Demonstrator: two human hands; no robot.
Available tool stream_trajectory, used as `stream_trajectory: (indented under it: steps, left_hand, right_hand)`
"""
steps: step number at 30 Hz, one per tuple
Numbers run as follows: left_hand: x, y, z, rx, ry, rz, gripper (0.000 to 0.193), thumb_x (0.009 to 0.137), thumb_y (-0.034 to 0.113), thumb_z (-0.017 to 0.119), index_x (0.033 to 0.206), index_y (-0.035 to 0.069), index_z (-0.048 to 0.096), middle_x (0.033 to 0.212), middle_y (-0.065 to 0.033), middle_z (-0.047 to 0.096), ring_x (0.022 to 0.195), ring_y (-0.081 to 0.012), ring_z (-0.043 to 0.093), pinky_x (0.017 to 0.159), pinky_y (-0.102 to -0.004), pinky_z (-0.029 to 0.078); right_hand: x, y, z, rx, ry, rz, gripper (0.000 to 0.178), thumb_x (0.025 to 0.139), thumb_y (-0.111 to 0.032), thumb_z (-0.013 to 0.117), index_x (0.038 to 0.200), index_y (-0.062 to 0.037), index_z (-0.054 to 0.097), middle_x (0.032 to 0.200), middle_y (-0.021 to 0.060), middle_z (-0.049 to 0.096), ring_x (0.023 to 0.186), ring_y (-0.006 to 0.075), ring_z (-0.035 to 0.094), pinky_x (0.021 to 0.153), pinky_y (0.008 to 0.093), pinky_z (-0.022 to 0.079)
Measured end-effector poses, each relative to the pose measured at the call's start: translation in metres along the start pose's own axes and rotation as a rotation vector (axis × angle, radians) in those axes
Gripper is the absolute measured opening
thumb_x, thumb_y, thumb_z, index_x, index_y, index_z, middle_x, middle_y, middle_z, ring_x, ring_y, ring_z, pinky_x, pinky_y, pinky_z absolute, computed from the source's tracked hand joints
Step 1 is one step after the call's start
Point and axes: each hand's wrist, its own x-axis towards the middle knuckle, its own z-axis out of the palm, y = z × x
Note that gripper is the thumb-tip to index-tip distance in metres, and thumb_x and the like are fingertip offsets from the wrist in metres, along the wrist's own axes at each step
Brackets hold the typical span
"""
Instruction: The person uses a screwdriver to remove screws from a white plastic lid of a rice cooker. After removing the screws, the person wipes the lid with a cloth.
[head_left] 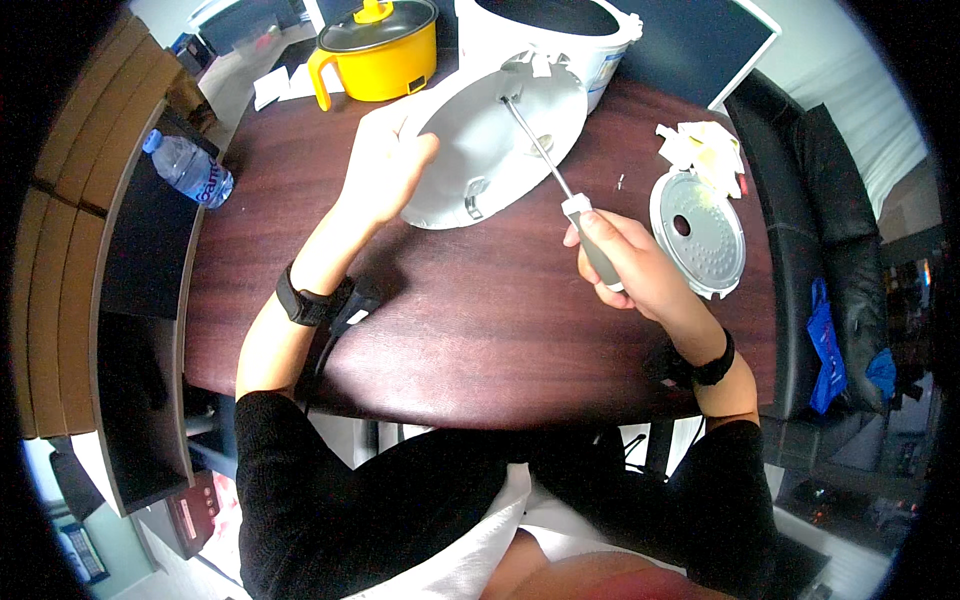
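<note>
Our left hand [390, 165] is curled around the near-left edge of a round cover [460, 150], thumb at its rim; we cannot see how its other fingers close behind. The cover is pale grey, smooth, shallow and tilted, lying just right of those fingers. Our right hand [630, 260] is wrapped around the grey handle of a screwdriver [600, 250], whose thin metal shaft slants away from the fingers to the cover's far part. Right of these fingers we have a grey disc [715, 245], dimpled, with one dark hole. Beyond the left fingers sits a yellow pot [390, 75], its dark, shiny lid hiding the contents. Beyond the cover, a white tub [480, 40] stands open; its inside is too dark for us to read. Left of the left fingers is a clear plastic bottle [190, 170], blue-capped.
</note>
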Motion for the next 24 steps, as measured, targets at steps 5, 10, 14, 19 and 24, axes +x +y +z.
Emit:
stream_trajectory:
  steps: [5,10,14,19,24]
  left_hand:
    - [-0.001,-0.007,0.002,-0.019,0.043,0.055,0.036,0.074,0.010,0.051,0.106,-0.004,0.059,0.088,-0.0133,0.064,0.079,-0.0162,0.059,0.075,-0.0299,0.047]
    - [-0.001,-0.006,0.000,0.026,0.038,0.056,0.037,0.073,0.009,0.051,0.107,-0.004,0.059,0.088,-0.0146,0.064,0.078,-0.0176,0.060,0.075,-0.0302,0.048]
    - [-0.004,-0.001,0.005,0.032,0.088,0.086,0.039,0.073,0.008,0.051,0.109,-0.004,0.059,0.090,-0.0162,0.065,0.081,-0.0191,0.062,0.077,-0.0309,0.048]
    - [-0.007,0.006,0.011,0.065,0.089,0.100,0.041,0.072,0.006,0.051,0.111,-0.003,0.058,0.093,-0.0179,0.066,0.084,-0.0208,0.064,0.079,-0.0316,0.048]
    - [-0.008,0.004,0.008,0.043,0.091,0.119,0.041,0.072,0.006,0.051,0.111,-0.004,0.058,0.092,-0.0182,0.066,0.082,-0.0219,0.064,0.079,-0.0320,0.049]
  right_hand:
    - [0.004,0.005,0.014,0.024,0.023,-0.017,0.033,0.100,-0.032,0.033,0.089,-0.0045,0.048,0.057,0.0015,0.045,0.036,0.0050,0.034,0.033,0.0193,0.026]
    - [0.015,0.005,-0.003,-0.384,0.180,-0.098,0.033,0.099,-0.032,0.038,0.085,-0.0048,0.049,0.052,-0.0019,0.043,0.038,0.0045,0.035,0.036,0.0203,0.027]
    - [0.008,-0.005,-0.004,-0.112,0.090,0.019,0.038,0.099,-0.038,0.036,0.085,-0.0055,0.050,0.052,-0.0012,0.043,0.035,0.0037,0.031,0.032,0.0201,0.023]
    - [0.002,0.015,0.025,0.336,-0.035,0.005,0.044,0.098,-0.043,0.035,0.090,-0.0021,0.048,0.055,0.0043,0.046,0.033,0.0066,0.029,0.030,0.0222,0.021]
    - [0.009,0.011,0.041,0.247,-0.075,0.045,0.045,0.099,-0.044,0.029,0.096,-0.0027,0.046,0.058,0.0058,0.051,0.038,0.0130,0.049,0.030,0.0208,0.030]
